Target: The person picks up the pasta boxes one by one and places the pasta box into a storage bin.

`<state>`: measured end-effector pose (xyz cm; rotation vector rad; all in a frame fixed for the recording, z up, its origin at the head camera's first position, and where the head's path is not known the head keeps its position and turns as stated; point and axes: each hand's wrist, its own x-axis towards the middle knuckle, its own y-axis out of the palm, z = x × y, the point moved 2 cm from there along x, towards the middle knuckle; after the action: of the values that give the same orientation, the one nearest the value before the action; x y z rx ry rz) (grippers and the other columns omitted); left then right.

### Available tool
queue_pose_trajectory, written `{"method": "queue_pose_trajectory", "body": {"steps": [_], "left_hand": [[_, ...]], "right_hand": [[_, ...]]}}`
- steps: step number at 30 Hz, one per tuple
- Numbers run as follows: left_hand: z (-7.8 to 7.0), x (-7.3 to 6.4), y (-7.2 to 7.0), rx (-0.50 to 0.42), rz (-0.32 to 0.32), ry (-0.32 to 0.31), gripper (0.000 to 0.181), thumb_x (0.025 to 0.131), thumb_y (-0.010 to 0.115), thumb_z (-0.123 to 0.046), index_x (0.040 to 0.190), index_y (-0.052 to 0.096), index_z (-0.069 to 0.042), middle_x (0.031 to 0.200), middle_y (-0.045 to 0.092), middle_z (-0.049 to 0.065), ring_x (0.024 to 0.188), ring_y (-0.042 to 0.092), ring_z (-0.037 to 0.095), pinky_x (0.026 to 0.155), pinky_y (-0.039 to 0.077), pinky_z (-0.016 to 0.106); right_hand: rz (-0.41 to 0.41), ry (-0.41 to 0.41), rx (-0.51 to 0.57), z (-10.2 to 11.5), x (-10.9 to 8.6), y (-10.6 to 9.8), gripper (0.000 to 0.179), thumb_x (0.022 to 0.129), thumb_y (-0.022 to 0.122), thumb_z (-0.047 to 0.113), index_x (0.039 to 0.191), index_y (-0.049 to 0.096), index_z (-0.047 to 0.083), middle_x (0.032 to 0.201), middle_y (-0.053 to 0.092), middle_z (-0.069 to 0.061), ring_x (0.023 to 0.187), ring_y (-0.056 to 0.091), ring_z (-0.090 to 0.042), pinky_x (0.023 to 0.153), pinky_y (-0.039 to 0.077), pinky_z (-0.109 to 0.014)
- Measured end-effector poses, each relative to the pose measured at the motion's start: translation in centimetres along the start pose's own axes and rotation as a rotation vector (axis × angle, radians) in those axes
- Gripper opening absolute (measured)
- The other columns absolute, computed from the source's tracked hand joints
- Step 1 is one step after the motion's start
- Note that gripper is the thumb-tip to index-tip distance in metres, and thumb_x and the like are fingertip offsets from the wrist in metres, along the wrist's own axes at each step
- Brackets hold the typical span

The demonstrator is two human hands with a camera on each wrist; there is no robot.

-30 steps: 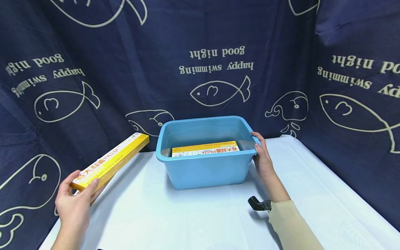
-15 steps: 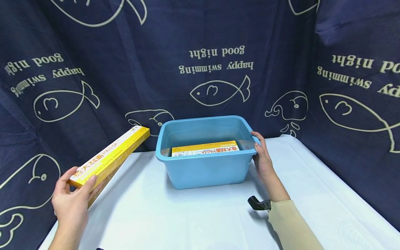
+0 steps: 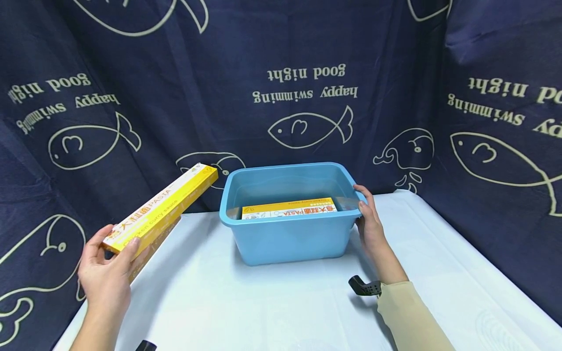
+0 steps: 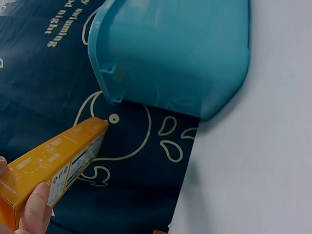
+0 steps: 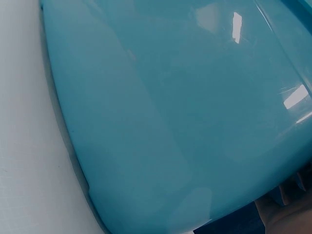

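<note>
My left hand (image 3: 105,273) grips the near end of a long yellow and white pasta box (image 3: 164,204), thumb on one side and fingers on the other. The box slants up and away, left of a blue plastic bin (image 3: 290,243); its far end stays apart from the bin. My right hand (image 3: 371,219) holds the bin's right rim. Inside the bin lies another pasta box (image 3: 287,208), its lower part hidden by the front wall. In the left wrist view, the held box (image 4: 56,156) shows its orange side below the bin (image 4: 180,53).
A white-covered table (image 3: 263,307) carries the bin. Behind and beside it hangs a dark blue fish-print curtain (image 3: 197,97). A patterned tan surface (image 3: 151,253) shows beneath the held box; I cannot tell whether it is a separate box.
My left hand has raised the pasta box, and its far end has moved up and slightly right, closer to the bin. The right hand and the bin have stayed in place.
</note>
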<state>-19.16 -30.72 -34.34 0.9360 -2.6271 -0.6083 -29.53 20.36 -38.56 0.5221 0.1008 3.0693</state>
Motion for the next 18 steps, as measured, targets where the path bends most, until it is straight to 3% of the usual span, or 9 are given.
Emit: {"method": "queue_pose_trajectory", "body": {"steps": [6, 10, 18], "left_hand": [[-0.1, -0.1, 0.8, 0.005, 0.015, 0.005, 0.07, 0.076, 0.072, 0.02, 0.135, 0.057, -0.016, 0.133, 0.049, -0.001, 0.108, 0.063, 0.016, 0.064, 0.06, 0.027], [-0.2, -0.4, 1.3, -0.027, 0.057, 0.021, 0.07, 0.078, 0.069, 0.022, 0.136, 0.055, -0.014, 0.134, 0.047, 0.001, 0.111, 0.062, 0.019, 0.065, 0.061, 0.03], [-0.5, -0.6, 2.7, -0.082, 0.09, -0.019, 0.067, 0.079, 0.069, 0.021, 0.135, 0.056, -0.014, 0.136, 0.046, 0.001, 0.123, 0.053, 0.024, 0.066, 0.061, 0.034]], "right_hand": [[-0.002, 0.002, -0.002, 0.0, 0.0, 0.0, 0.053, 0.099, 0.033, 0.037, 0.151, 0.029, 0.031, 0.164, 0.017, -0.003, 0.153, 0.013, -0.031, 0.122, 0.002, -0.064], [0.0, 0.004, -0.005, 0.0, 0.0, 0.0, 0.053, 0.099, 0.033, 0.037, 0.151, 0.028, 0.031, 0.165, 0.016, -0.003, 0.154, 0.012, -0.032, 0.122, 0.001, -0.065], [-0.001, -0.003, -0.009, -0.1, 0.1, 0.0, 0.054, 0.099, 0.033, 0.037, 0.152, 0.028, 0.03, 0.165, 0.015, -0.004, 0.154, 0.012, -0.033, 0.122, 0.001, -0.066]]}}
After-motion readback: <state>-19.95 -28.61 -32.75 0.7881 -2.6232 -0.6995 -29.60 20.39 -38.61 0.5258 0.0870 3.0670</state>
